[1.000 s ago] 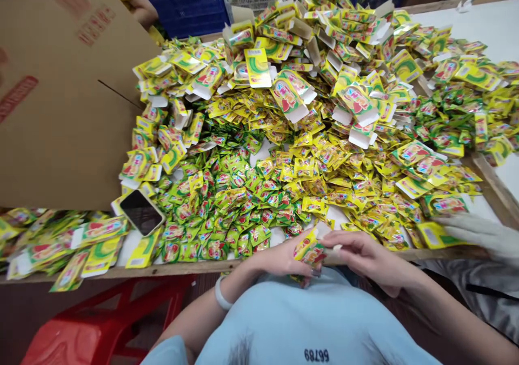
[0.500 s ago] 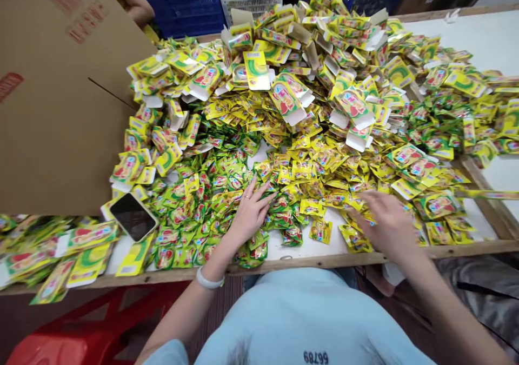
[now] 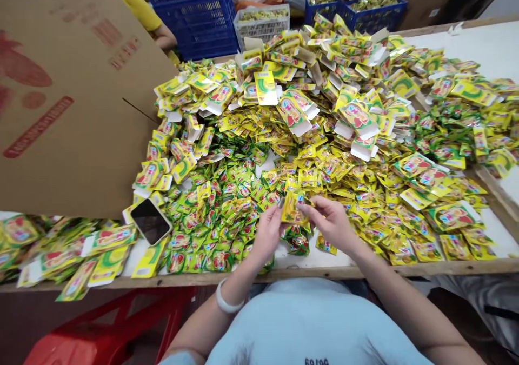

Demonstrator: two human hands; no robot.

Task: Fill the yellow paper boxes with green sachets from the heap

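Just above the table's front edge, my left hand (image 3: 268, 234) pinches a yellow sachet (image 3: 292, 207) by its left side. My right hand (image 3: 334, 225) meets it from the other side, fingertips closed on the sachet's right edge. Whether more than one sachet is held there, I cannot tell. Below the hands lies a dark green sachet (image 3: 298, 241) on the white tabletop. Green sachets (image 3: 219, 221) with a watermelon picture spread to the left. Loose yellow sachets (image 3: 377, 208) cover the right side.
Behind the sachets rises a heap of small yellow-green cardboard boxes (image 3: 265, 88), several with open flaps. A large carton (image 3: 89, 154) stands at left, beside a phone (image 3: 151, 221). Beyond the table are blue crates (image 3: 194, 24), a white basket (image 3: 263, 25) and a person's arm (image 3: 164, 36).
My hands have come together from apart and now hold a yellow sachet between them. My right hand moved left from the yellow pile. The view has shifted slightly.
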